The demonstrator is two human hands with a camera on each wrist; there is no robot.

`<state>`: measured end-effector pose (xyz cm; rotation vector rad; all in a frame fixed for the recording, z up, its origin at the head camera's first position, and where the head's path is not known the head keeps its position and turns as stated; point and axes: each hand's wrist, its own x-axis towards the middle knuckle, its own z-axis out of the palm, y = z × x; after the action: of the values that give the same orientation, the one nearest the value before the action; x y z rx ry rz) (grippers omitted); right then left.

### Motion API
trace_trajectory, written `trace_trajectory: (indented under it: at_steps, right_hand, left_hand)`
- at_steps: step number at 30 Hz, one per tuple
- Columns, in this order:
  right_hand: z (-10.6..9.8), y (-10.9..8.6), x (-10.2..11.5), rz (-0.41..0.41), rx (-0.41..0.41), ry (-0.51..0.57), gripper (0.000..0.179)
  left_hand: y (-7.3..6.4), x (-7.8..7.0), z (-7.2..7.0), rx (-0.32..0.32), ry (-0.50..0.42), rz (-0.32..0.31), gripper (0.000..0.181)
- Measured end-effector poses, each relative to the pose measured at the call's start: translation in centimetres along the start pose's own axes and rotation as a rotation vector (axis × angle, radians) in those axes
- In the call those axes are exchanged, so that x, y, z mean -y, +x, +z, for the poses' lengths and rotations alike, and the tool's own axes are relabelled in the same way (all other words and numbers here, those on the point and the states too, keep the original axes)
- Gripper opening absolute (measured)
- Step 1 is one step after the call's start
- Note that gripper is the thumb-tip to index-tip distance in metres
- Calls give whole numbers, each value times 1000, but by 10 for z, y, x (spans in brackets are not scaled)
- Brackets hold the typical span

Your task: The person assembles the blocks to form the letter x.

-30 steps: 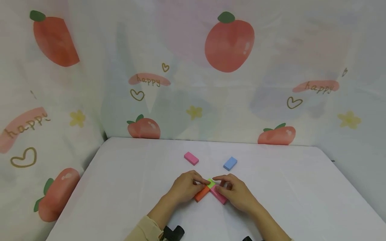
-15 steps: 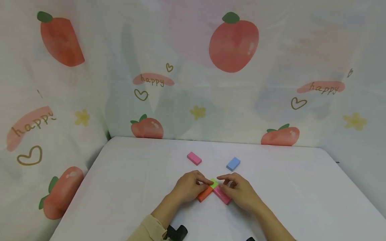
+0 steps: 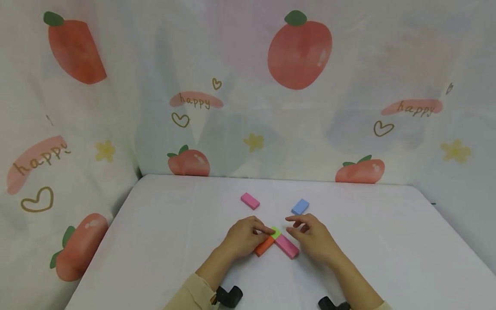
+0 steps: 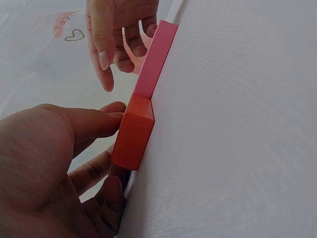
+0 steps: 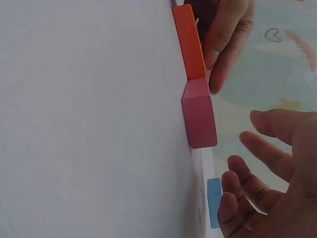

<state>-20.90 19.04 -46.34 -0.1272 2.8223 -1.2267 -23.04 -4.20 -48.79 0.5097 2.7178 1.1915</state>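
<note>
An orange block (image 3: 265,246) and a pink block (image 3: 287,247) lie on the table at an angle to each other, their far ends meeting at a yellow-green block (image 3: 276,233). With thumb and fingers curled round it, my left hand (image 3: 245,237) holds the orange block (image 4: 132,134), and its index fingertip reaches the yellow-green one. How far the yellow-green block extends is partly hidden by that hand. To the right, my right hand (image 3: 314,239) hovers apart from the pink block (image 5: 199,119), fingers loosely bent and holding nothing.
Farther back on the white table (image 3: 174,224) lie a second pink block (image 3: 250,201) and a blue block (image 3: 300,206), apart from each other. A fruit-patterned cloth (image 3: 232,107) hangs behind the table and along its left side.
My right hand has let go of the pink block and moved off it, up and to the right. My left hand stays at the orange block; the head view has shifted slightly.
</note>
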Motion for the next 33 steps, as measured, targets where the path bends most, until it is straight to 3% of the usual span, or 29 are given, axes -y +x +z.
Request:
trace_trajectory:
  at_steps: [12, 33]
  right_hand:
    - [-11, 12, -2, -24, -75, -60, 36]
    - [-22, 34, -6, 0, -108, -88, 39]
  left_hand:
    - [1, 3, -1, -2, -1, 15, 16]
    - [1, 4, -2, 1, -24, -8, 17]
